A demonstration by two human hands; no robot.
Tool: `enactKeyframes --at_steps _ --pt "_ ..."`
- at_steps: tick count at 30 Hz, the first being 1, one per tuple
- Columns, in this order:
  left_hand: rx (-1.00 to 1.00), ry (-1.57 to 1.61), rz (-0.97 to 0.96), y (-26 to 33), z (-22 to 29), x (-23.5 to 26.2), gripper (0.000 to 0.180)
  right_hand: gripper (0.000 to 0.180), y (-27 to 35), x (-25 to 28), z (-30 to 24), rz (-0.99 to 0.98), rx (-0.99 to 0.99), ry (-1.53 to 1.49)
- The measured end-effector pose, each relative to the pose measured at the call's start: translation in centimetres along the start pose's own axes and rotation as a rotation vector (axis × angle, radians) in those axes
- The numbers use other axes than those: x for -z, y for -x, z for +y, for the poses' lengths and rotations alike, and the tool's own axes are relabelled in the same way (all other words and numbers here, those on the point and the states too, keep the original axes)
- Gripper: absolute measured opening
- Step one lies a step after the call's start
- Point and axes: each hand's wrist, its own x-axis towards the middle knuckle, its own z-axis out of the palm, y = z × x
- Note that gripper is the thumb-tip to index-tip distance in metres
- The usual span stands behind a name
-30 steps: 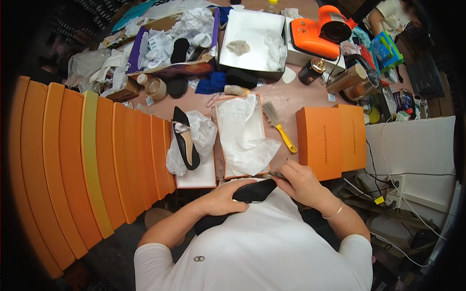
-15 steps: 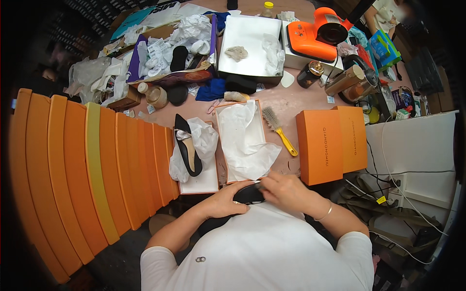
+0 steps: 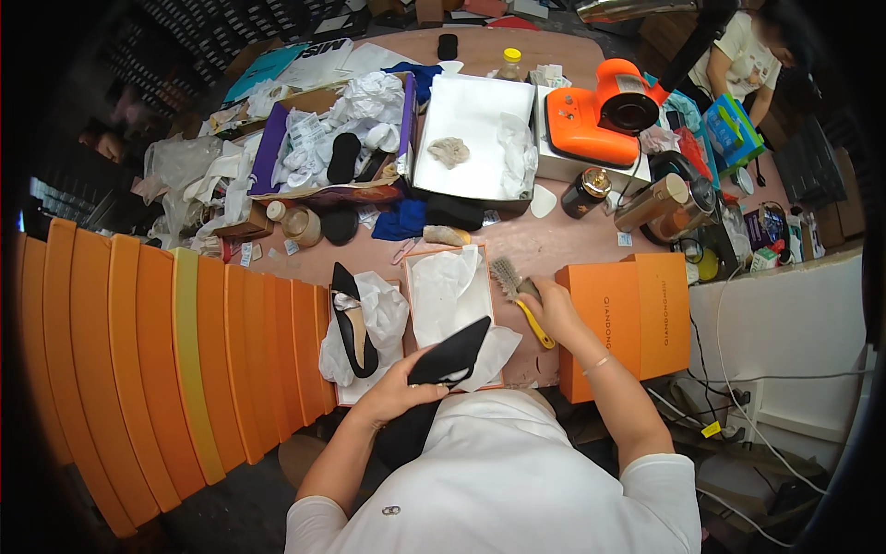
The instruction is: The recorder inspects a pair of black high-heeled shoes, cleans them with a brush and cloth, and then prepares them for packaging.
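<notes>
I'd grip lightly: left fingers [image 3: 427,394] wrap the black pointed shoe [image 3: 448,356] mid-frame, right fingers [image 3: 551,299] pinch a grey piece [image 3: 528,288].

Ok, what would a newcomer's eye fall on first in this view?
Probably the row of orange shoeboxes down the left side, with one yellow-green box among them. Next, the bright orange appliance on a white box toward the upper right. Nearer the centre, the left hand holds a black pointed-toe shoe, and the right hand is at the yellow-handled brush.
</notes>
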Motion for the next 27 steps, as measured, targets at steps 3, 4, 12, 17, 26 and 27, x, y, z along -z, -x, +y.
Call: enactKeyframes --at_steps 3,4,12,17,26,27 --pt "-0.036 0.179 0.225 -2.9 0.0 0.6 0.053 0.036 -6.1 -5.4 5.2 0.123 -0.02 -0.143" --pt "-0.032 0.255 0.276 -3.8 0.0 0.5 0.049 0.038 -8.0 -6.4 6.1 0.137 -0.035 -0.21" --pt "-0.257 0.551 0.46 -4.1 -3.4 -5.3 0.078 0.042 -2.5 -5.5 6.8 -0.371 -0.266 0.343" --pt "-0.42 0.132 0.505 -3.1 -4.2 -7.4 0.096 0.04 0.1 -7.6 10.3 -0.224 -0.295 0.164" --pt "-0.554 -0.317 0.615 -3.0 -5.8 -4.2 0.098 0.049 4.0 -9.6 7.0 -0.085 -0.54 0.09" --pt "-0.562 -0.347 0.613 -2.8 -5.8 -4.0 0.098 0.049 4.1 -10.6 7.8 -0.087 -0.5 0.163"
